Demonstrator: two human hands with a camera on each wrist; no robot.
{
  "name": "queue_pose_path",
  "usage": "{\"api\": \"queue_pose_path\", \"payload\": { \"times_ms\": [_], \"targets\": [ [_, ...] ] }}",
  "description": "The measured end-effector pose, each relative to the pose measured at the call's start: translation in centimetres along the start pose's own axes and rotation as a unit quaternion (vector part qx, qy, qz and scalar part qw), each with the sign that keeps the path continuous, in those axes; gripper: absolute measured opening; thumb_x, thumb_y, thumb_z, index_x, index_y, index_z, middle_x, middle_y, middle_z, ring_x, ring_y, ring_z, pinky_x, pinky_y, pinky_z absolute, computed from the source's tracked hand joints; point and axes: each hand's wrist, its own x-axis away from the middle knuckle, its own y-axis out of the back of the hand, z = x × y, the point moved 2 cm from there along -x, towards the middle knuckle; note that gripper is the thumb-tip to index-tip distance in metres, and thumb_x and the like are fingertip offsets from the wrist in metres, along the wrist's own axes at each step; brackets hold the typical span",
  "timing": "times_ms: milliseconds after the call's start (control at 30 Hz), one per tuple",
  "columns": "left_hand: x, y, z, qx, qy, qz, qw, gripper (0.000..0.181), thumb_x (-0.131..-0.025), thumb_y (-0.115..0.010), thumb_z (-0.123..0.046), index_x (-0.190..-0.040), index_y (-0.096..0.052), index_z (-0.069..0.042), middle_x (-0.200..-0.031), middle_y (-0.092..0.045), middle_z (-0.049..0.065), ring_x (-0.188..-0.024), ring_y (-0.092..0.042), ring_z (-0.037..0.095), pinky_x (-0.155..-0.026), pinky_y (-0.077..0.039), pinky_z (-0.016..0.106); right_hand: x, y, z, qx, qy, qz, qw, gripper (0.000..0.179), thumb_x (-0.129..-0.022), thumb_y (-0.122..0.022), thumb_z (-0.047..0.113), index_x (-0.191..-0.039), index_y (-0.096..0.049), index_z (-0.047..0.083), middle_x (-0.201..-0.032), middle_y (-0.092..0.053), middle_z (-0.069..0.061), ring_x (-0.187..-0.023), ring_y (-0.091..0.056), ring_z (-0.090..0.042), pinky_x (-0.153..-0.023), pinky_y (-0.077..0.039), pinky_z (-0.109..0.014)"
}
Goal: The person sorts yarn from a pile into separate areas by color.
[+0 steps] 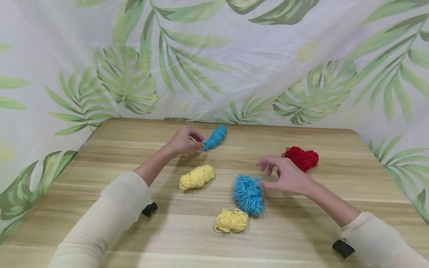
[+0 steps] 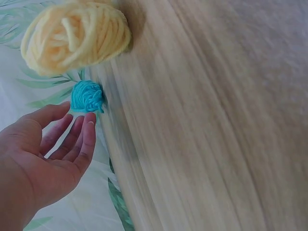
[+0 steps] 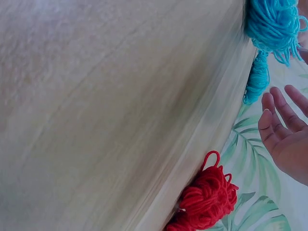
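Left fingers (image 2: 88, 140) spread loosely beside small blue yarn (image 1: 215, 137), right fingers (image 3: 287, 111) beside larger blue yarn (image 1: 248, 195).

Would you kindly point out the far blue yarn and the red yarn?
Far blue yarn (image 1: 215, 137), head view: middle of the bundle.
Red yarn (image 3: 208, 198), right wrist view: middle of the bundle.

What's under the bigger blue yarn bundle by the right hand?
Wooden tabletop shows around the bigger blue yarn bundle, which appears to rest straight on it. The patch beneath is covered, so anything flat there can't be seen.
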Motion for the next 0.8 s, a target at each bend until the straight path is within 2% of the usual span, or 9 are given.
{"api": "queue_pose_path", "payload": {
  "times_ms": [100,200,500,800],
  "targets": [
    [0.2,0.1,0.0,-0.002,-0.001,-0.003,1.0000,0.019,-0.093,-0.070,0.003,-0.110,-0.070,0.013,-0.094,-0.070,0.018,-0.078,-0.070,0.023,-0.071,-0.062,0.045,0.0,-0.2,0.1,0.001,0.001,0.004,1.0000,0.044,-0.084,-0.085,0.022,-0.120,-0.069,0.001,-0.104,-0.070,-0.009,-0.091,-0.064,-0.026,-0.064,-0.053,-0.033],
    [0.4,0.3,0.1,-0.006,-0.003,-0.004,1.0000,0.019,-0.094,-0.071,0.002,-0.109,-0.070,0.012,-0.094,-0.070,0.017,-0.078,-0.069,0.023,-0.073,-0.061,0.048,0.0,-0.4,0.2,0.003,0.002,0.007,1.0000,0.045,-0.084,-0.084,0.022,-0.120,-0.069,0.001,-0.104,-0.071,-0.009,-0.091,-0.065,-0.025,-0.064,-0.052,-0.032],
    [1.2,0.4,-0.6,-0.003,-0.022,0.002,0.9998,0.020,-0.094,-0.071,0.002,-0.110,-0.070,0.013,-0.098,-0.072,0.020,-0.081,-0.071,0.030,-0.072,-0.061,0.048,-0.1,-1.0,0.4,-0.001,0.009,0.019,0.9998,0.044,-0.084,-0.084,0.024,-0.120,-0.071,0.003,-0.100,-0.070,0.002,-0.088,-0.064,-0.018,-0.062,-0.050,-0.027],
    [1.8,0.0,-1.4,0.000,-0.043,0.011,0.9990,0.020,-0.092,-0.071,0.005,-0.109,-0.070,0.015,-0.096,-0.073,0.022,-0.086,-0.070,0.045,-0.069,-0.061,0.050,-0.2,-1.4,0.7,0.014,0.008,0.031,0.9994,0.048,-0.084,-0.085,0.030,-0.121,-0.071,0.004,-0.100,-0.071,0.005,-0.089,-0.063,-0.014,-0.064,-0.053,-0.028]
  ]
}}
